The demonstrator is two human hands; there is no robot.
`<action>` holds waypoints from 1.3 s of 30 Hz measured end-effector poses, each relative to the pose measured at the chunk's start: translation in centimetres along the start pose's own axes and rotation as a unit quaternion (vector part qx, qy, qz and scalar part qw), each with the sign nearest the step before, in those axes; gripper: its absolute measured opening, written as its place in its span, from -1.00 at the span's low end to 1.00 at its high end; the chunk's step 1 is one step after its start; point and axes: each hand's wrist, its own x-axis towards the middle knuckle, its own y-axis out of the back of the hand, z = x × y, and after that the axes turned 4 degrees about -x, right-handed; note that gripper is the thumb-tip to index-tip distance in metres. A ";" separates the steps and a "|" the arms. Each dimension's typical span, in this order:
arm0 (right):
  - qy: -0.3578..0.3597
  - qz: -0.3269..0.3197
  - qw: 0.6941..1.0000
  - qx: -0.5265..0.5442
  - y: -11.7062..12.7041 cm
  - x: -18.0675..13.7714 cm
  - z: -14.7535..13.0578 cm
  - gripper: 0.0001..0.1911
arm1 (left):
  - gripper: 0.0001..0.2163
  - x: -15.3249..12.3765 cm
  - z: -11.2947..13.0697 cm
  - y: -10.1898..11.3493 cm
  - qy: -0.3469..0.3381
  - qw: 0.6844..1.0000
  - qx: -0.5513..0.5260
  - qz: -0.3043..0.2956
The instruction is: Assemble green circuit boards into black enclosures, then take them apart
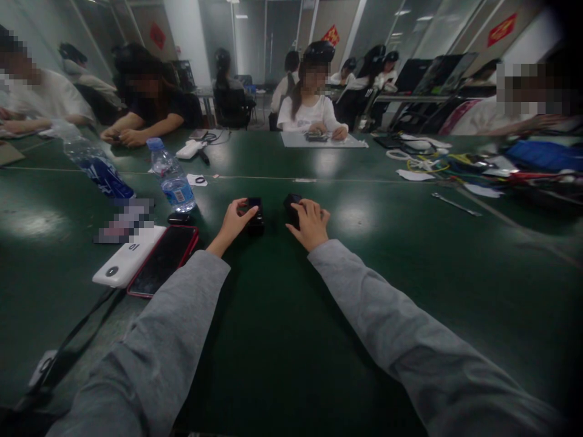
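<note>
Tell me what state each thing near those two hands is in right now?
Left hand: fingers closed around a small black device, which rests on the table.
Right hand: laid over a second black device, mostly covering it.
Nearer water bottle: upright, blue cap on.
Other water bottle: capped too.
Red-cased phone: flat, screen dark.
White power bank: flat beside the phone.

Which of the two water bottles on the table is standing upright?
The smaller bottle with the blue cap, nearer the left hand, stands upright. The other bottle, further left, leans well over and has a darker blue label.
</note>
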 end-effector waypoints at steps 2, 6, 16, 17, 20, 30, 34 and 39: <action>0.028 -0.010 1.000 0.010 -0.1 0.0 -0.1 -0.51 | -0.44 0.0 0.0 0.0 -0.004 1.000 0.000 0.000; 0.063 -0.017 0.997 0.030 -0.1 -0.1 -0.3 -0.59 | -0.44 0.1 -0.1 -0.1 -0.013 1.000 0.002 0.003; 0.082 -0.004 0.992 0.101 -1.2 0.1 0.2 -0.43 | -0.47 0.0 0.0 -0.1 -0.022 1.000 0.009 -0.010; 0.085 -0.006 0.991 0.102 -1.3 0.2 0.3 -0.42 | -0.47 0.0 0.1 -0.1 -0.022 1.000 0.009 -0.012; 0.088 -0.007 0.991 0.098 -1.4 0.2 0.3 -0.43 | -0.44 -0.2 0.4 -0.2 -0.026 0.999 0.003 -0.027; 0.032 -0.013 0.997 0.073 -0.8 0.2 0.1 -0.45 | -0.36 -0.9 1.4 -0.1 -0.025 0.998 0.009 -0.061; 0.012 -0.009 0.998 0.068 -1.1 0.2 0.3 -0.47 | -0.26 -1.2 2.0 0.1 -0.010 0.996 0.016 -0.085; 0.007 -0.011 0.997 0.074 -1.1 0.2 0.3 -0.47 | -0.12 -1.1 2.4 0.4 0.013 0.993 0.024 -0.117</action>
